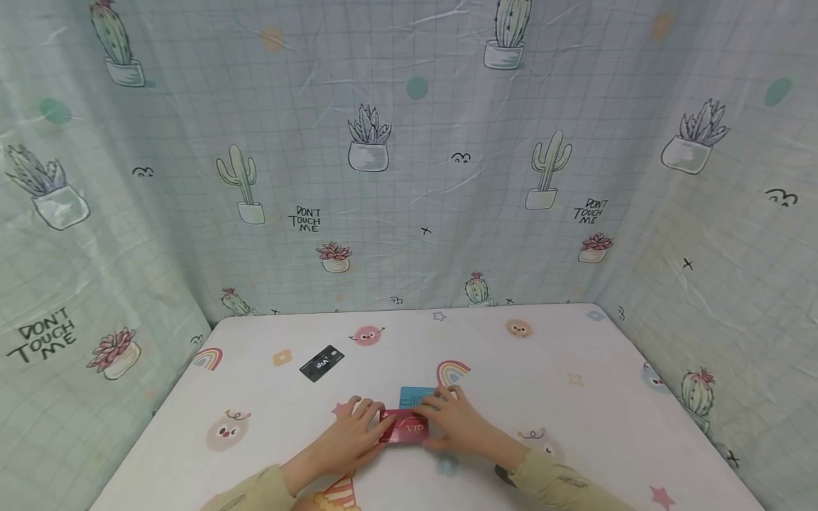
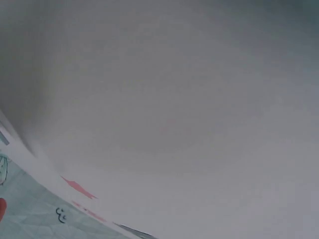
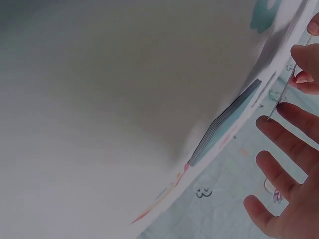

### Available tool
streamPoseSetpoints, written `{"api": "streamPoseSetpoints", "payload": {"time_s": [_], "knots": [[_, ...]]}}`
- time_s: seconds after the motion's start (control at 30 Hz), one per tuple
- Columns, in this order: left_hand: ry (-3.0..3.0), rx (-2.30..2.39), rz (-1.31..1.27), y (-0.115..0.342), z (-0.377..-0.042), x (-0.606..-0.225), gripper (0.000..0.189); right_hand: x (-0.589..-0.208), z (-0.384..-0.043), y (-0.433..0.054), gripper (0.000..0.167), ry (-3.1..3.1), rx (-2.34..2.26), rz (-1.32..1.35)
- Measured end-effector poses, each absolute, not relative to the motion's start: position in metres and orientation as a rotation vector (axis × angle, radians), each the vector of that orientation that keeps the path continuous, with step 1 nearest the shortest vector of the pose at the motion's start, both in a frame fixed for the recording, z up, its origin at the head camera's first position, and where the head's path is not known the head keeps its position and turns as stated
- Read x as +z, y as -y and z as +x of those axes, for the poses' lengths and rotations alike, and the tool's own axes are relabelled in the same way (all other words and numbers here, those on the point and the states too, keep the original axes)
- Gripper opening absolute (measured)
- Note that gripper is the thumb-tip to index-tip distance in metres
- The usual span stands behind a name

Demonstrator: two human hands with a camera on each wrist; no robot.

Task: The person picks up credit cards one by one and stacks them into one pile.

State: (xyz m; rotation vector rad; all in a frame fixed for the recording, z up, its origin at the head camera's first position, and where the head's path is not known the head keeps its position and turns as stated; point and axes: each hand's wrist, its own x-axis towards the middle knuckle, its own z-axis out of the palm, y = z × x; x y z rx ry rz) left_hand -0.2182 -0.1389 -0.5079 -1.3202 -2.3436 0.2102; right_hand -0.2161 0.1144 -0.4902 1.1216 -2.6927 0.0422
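Observation:
A red card marked VIP is held by its two ends between both hands. My left hand pinches its left end, and my right hand pinches its right end with thumb and fingers. In the right wrist view the red card appears edge-on, raised off the table, while the lower fingers of the right hand spread loosely. Just behind it lies a blue card, partly covered; the right wrist view shows it on top of a neat stack of cards. The left wrist view shows mostly tabletop.
Farther back on the left, a black VIP card lies flat on the white printed table. A dark object is partly hidden by the right forearm. Patterned curtains surround the table at the back and sides.

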Motion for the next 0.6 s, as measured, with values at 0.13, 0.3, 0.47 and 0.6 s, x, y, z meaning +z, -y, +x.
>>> {"api": "streamPoseSetpoints", "payload": {"time_s": [0.13,0.3,0.47,0.6], "knots": [[2.341,0.199,-1.340,0.135,-0.221,-0.508,0.049,-0.492,-0.217,-0.119,0.053,2.688,0.032,1.106],[2.316,0.215,-1.346,0.130,-0.226,-0.510,0.050,-0.493,-0.218,-0.124,0.052,2.721,0.052,1.073],[2.332,0.224,-1.348,0.125,-0.232,-0.512,0.050,-0.495,-0.220,-0.128,0.050,2.713,0.081,1.052],[2.339,0.217,-1.361,0.122,-0.236,-0.512,0.050,-0.496,-0.221,-0.131,0.050,2.690,0.100,1.042]]}}
